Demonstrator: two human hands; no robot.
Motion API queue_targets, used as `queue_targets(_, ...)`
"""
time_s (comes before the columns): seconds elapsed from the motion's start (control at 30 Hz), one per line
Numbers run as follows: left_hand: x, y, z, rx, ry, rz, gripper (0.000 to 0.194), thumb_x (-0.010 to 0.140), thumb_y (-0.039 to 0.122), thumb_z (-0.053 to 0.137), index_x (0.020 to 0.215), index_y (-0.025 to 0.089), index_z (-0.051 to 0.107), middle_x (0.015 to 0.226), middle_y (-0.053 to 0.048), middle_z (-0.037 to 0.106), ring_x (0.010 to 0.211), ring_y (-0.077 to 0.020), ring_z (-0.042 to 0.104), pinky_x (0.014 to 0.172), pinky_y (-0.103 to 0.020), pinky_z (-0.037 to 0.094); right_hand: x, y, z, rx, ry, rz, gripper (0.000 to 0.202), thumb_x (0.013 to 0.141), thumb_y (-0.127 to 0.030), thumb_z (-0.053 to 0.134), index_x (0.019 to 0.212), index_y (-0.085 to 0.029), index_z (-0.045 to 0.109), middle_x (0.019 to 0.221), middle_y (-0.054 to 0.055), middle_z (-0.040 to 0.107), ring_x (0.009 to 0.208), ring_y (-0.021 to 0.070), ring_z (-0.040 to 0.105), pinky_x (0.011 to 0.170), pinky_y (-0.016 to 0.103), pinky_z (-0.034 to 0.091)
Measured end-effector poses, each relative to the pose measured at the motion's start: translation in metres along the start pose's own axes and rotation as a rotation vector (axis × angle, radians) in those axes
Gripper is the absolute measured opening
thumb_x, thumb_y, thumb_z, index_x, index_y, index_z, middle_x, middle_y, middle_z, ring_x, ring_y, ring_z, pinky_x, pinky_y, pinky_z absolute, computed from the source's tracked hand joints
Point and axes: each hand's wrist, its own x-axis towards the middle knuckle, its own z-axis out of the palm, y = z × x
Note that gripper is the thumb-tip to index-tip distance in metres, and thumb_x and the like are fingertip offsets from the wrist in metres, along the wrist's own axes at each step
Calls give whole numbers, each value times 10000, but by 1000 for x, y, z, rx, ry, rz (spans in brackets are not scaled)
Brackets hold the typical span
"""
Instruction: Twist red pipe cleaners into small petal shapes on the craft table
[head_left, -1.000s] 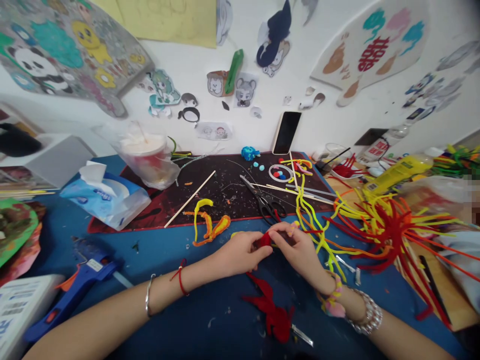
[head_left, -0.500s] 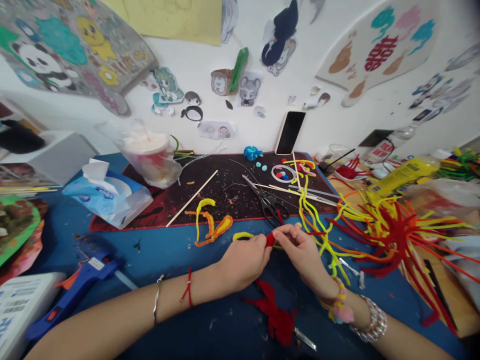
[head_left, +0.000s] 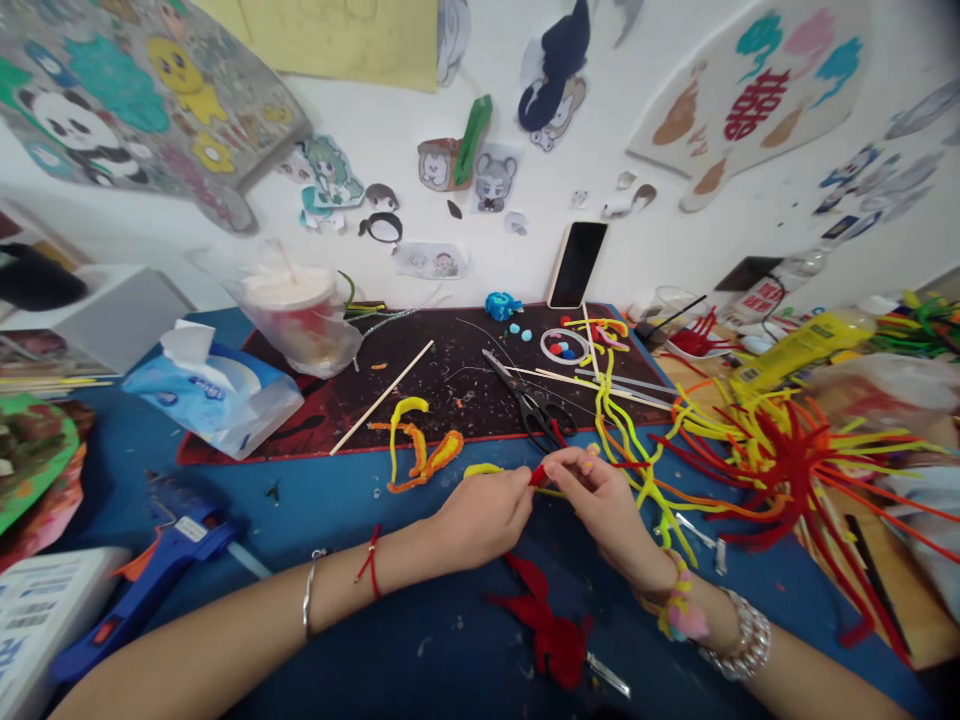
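Between my two hands is a short piece of red pipe cleaner (head_left: 538, 476). My left hand (head_left: 487, 515) is closed around one end of it, and the fingers of my right hand (head_left: 592, 495) pinch the other end. Below them on the blue table lies a red fuzzy shape (head_left: 556, 635) made of pipe cleaner, with a metal clip (head_left: 609, 676) at its lower end. Just beyond my hands, black-handled scissors (head_left: 529, 400) rest with their blades pointing away. Part of a yellow pipe cleaner (head_left: 481, 470) shows behind my left hand.
Orange and yellow twisted pieces (head_left: 424, 455) lie left of centre. A blue glue gun (head_left: 169, 545) and a tissue pack (head_left: 214, 390) sit on the left, with a bagged cup (head_left: 300, 310) behind. Bunched pipe cleaners (head_left: 795, 470) spread at right, near a yellow bottle (head_left: 810, 345). A phone (head_left: 578, 265) leans on the wall.
The view has shifted very slightly. My left hand has moved a little leftward, and less of the red pipe cleaner shows between my fingers. Both hands keep their hold.
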Motion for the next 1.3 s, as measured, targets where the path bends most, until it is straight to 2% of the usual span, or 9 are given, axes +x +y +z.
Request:
queue_targets(0.2,1,3,-8,-596,-91,-129,305,901,322,200,775,179,438,662,21,477,588,-96,452,560,-210,385,0,-1,-1,-163,3,-69,164,789,-343,532,774,-190,588,750,16,633,688,152,583,675,283,471)
queue_targets(0.33,4,0,-6,-943,-138,-178,248,889,328,254,801,179,431,603,54,427,474,-58,384,447,-163,339,8,0,-7,-328,30,-232,181,828,-318,482,793,-188,604,822,48,648,788,181,593,765,329,454)
queue_targets(0.47,6,-5,1,-1057,-112,-197,228,863,354,334,873,170,468,599,54,477,397,-39,397,379,-148,313,26,11,-21,-606,96,-442,226,857,-284,429,972,-179,593,1007,96,622,978,211,546,863,374,413)
queue_targets(0.6,9,-10,8,-1116,-82,-226,288,804,400,454,856,135,553,720,-9,565,436,-52,481,380,-160,363,41,22,-32,-952,9,-472,280,856,-306,428,1015,-135,583,1080,136,599,1024,251,516,870,404,386)
queue_targets(0.77,9,-11,9,-1165,-41,-273,319,755,399,542,866,109,614,573,-7,578,449,-81,509,441,-192,411,43,16,-37,-1299,-4,-402,347,835,-424,433,904,-131,606,862,137,655,819,260,581,778,385,357)
queue_targets(0.9,8,-9,5,-1236,-54,-253,281,751,371,557,822,104,610,733,-57,634,480,-84,546,443,-194,431,41,9,-47,-1450,-12,-297,376,775,-506,461,779,-150,581,599,81,613,589,228,569,636,336,339)
queue_targets(1.07,8,-7,2,-1321,-31,-287,304,795,381,494,908,109,572,809,-84,643,480,-84,567,436,-188,436,44,11,-62,-1256,25,-152,330,776,-500,450,678,-195,525,503,17,543,478,184,519,485,284,299)
queue_targets(1.23,8,-10,-5,-1415,74,-367,288,802,353,489,926,106,567,889,-111,628,544,-95,587,479,-202,456,48,4,-66,-404,-225,11,365,797,-529,424,774,-178,523,735,53,612,604,149,555,553,264,422)
queue_targets(1.3,9,-13,-10,-1465,115,-373,264,793,335,507,913,109,572,925,-107,617,560,-89,586,490,-197,457,45,-2,-62,-214,-307,36,361,755,-537,500,796,-178,506,716,33,584,616,141,536,569,256,432)
